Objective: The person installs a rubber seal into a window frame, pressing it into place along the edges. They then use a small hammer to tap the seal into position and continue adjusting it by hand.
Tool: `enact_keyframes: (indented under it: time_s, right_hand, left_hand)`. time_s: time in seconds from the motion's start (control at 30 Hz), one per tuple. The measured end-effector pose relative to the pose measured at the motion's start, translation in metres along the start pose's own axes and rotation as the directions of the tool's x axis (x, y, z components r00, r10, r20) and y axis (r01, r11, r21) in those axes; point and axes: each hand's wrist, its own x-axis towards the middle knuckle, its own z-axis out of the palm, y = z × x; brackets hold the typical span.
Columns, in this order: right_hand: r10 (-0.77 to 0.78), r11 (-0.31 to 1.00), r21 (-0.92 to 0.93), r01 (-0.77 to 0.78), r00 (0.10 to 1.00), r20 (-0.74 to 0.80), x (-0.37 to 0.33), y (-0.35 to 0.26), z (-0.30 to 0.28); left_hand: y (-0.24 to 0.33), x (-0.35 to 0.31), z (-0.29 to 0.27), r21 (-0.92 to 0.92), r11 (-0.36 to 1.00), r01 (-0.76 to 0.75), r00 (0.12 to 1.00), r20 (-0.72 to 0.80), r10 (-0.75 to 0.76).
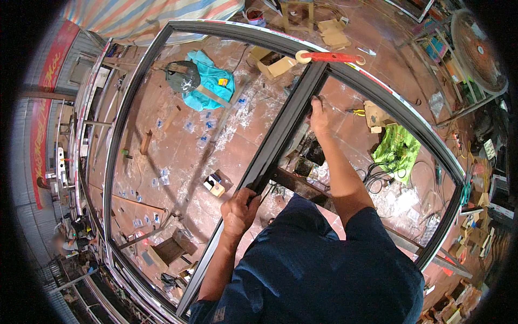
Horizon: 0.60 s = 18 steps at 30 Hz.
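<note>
A large dark window frame (123,127) lies raised before me, split by a thick middle bar (286,116). Low on this bar, my left hand (239,211) is closed, its fingers curled over the bar's edge. Farther up, my right hand (320,115) reaches to the bar's right edge with bent fingers pressed together; whatever they hold is too small or hidden to name. Past that hand, where the bar meets the far rail, rests a red-handled tool (334,57) with a round cream wheel (303,56).
Below the frame, the tiled floor bears a turquoise cloth (209,81), an opened carton (272,62), yellow-handled pliers (356,112), a green bag (398,151) and black cable (377,173). A dark support beam (302,186) crosses underneath. A large fan (479,49) stands far right.
</note>
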Motion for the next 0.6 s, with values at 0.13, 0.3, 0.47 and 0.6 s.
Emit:
enact_keyframes:
  time_s: [0.13,0.3,0.47,0.6]
  right_hand:
    - [-0.015,0.999,0.048,0.018,0.998,-0.058,0.031,-0.005,-0.004]
    - [-0.062,0.975,0.197,0.105,0.976,-0.211,0.073,-0.024,0.003]
    - [0.132,0.93,0.355,-0.093,0.987,-0.088,0.055,-0.01,0.0]
    - [0.2,0.977,0.047,-0.208,0.971,0.128,-0.033,0.028,0.0]
  left_hand:
    - [0.0,0.001,0.0,-0.002,1.0,-0.003,1.0,0.008,0.003]
    - [-0.002,0.0,0.002,0.024,1.0,-0.014,1.0,-0.009,0.014]
    - [-0.001,0.0,0.006,0.083,0.993,-0.09,0.992,-0.079,0.097]
    - [-0.007,-0.005,0.012,0.097,0.991,-0.091,0.989,-0.109,0.102]
